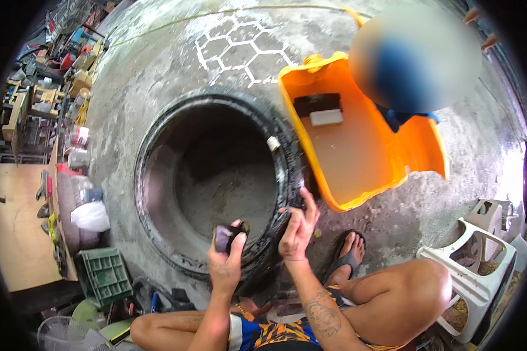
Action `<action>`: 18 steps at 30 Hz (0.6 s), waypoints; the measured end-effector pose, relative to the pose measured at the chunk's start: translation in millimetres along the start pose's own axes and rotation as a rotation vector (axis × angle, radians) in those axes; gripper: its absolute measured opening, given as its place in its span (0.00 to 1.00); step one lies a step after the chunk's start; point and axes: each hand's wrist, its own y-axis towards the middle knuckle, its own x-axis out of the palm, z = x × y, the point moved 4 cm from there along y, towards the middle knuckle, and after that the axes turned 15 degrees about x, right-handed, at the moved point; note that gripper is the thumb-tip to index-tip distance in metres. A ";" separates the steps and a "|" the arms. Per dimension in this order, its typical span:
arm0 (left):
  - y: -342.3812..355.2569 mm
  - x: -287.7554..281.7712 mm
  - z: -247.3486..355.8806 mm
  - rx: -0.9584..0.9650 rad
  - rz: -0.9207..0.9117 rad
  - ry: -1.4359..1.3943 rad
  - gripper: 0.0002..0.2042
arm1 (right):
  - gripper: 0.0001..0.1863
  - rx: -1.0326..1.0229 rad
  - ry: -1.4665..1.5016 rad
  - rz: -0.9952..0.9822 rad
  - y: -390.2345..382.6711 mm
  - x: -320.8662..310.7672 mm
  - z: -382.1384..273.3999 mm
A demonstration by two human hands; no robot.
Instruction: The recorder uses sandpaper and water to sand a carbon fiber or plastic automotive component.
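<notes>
My left hand (225, 257) grips a dark block with a purplish face (225, 238) over the near rim of a large black ring-shaped object (158, 143), like a tire or tub, with a grey, dirty interior. My right hand (295, 234) is at the ring's right side, fingers partly bent and apart, some touching the outer rim. A small pale patch (273, 143) shows on the ring. Right of it lies a cut orange plastic container (342, 202) holding cloudy liquid, a white block (326, 117) and a dark piece (307, 105).
Cluttered tools and boxes (47, 88), a plywood board (23, 228) and a green crate (102, 278) line the left. White plastic stools (468, 251) stand at right. A partly blurred person in blue (401, 117) is beyond the container. My sandalled foot (348, 257) is near my right hand.
</notes>
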 end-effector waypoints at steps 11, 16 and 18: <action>-87.8 -99.2 30.2 0.073 0.192 0.026 0.14 | 0.16 -0.041 0.093 -0.009 12.3 16.1 6.9; -153.0 -127.8 18.1 0.113 0.223 -0.161 0.14 | 0.27 -0.251 -0.209 0.120 54.6 43.4 -6.5; -177.2 -137.3 8.3 0.058 0.230 -0.059 0.15 | 0.26 -0.181 -0.203 -0.165 54.9 63.5 -10.9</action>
